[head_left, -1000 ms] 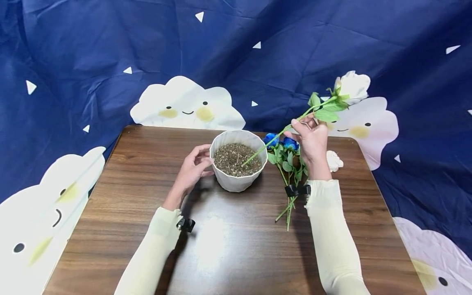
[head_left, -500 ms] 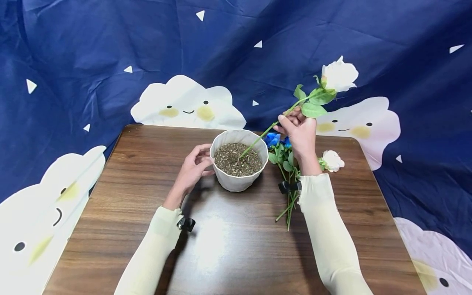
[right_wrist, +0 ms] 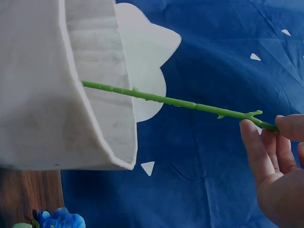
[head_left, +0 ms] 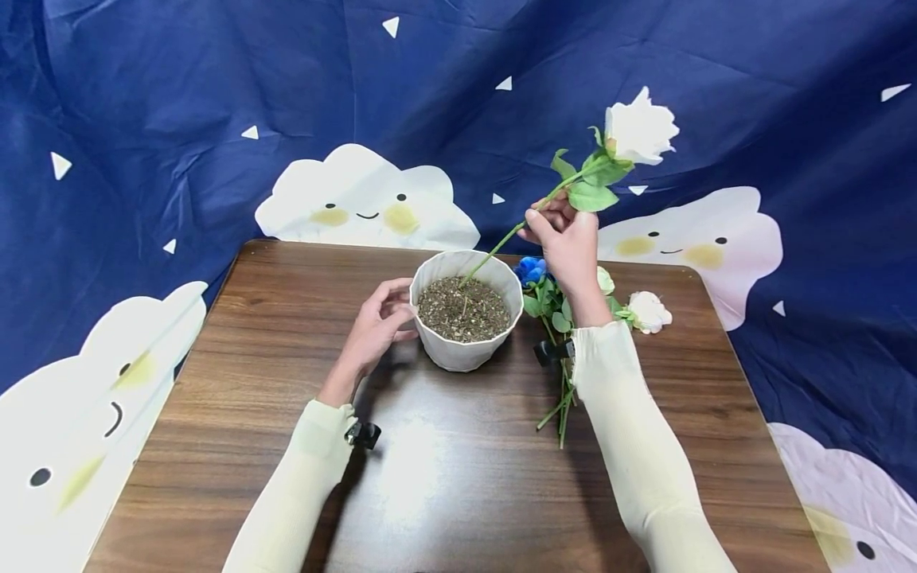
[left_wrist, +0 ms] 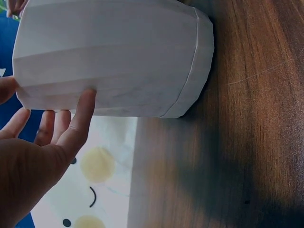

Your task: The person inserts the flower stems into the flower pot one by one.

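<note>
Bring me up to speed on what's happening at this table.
A person is holding a white rose over a white pot of soil. The right-hand grip pinches the stem, which slants down into the pot toward the soil; whether its tip is pushed in is hard to tell. The left-hand grip rests against the pot's left side. To the pot's right, a blue rose and another white rose lie on the table.
</note>
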A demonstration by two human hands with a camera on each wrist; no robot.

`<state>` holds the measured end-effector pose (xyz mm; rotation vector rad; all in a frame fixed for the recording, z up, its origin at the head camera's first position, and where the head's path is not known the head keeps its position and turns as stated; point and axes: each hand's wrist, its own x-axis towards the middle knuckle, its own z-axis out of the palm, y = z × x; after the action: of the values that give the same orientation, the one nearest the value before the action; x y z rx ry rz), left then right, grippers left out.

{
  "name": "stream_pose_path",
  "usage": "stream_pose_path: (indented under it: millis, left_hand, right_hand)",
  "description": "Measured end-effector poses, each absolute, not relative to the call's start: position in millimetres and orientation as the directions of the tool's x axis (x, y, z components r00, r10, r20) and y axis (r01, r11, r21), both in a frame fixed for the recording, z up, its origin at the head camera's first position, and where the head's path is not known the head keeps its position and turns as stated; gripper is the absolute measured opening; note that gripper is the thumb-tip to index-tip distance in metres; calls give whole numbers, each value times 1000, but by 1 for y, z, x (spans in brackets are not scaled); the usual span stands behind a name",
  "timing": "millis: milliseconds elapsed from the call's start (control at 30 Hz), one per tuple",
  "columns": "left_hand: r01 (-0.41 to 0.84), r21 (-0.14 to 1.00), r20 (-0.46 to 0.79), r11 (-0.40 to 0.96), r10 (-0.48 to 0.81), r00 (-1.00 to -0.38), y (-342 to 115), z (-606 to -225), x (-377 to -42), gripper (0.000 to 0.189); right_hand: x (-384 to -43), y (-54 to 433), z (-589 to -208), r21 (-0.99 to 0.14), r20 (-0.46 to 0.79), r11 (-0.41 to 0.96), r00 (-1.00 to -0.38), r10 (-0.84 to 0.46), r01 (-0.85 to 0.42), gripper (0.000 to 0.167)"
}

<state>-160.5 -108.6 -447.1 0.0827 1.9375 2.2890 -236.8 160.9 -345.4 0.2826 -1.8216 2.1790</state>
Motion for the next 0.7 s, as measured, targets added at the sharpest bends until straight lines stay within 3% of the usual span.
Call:
stream_pose_path:
  millis: [233,700]
  left_hand:
    - [-79,983,-55,-168,144,-988,-109,-446,-161,51]
    - [-77,983,-54,-168,137,-989,-110,-448,-162,52]
  right_hand:
    - [-240,151,-342,-941,339,0,-941,23,-339,25]
    - [-243,140,-338,-963,270,-11,-957,-102,-270,10]
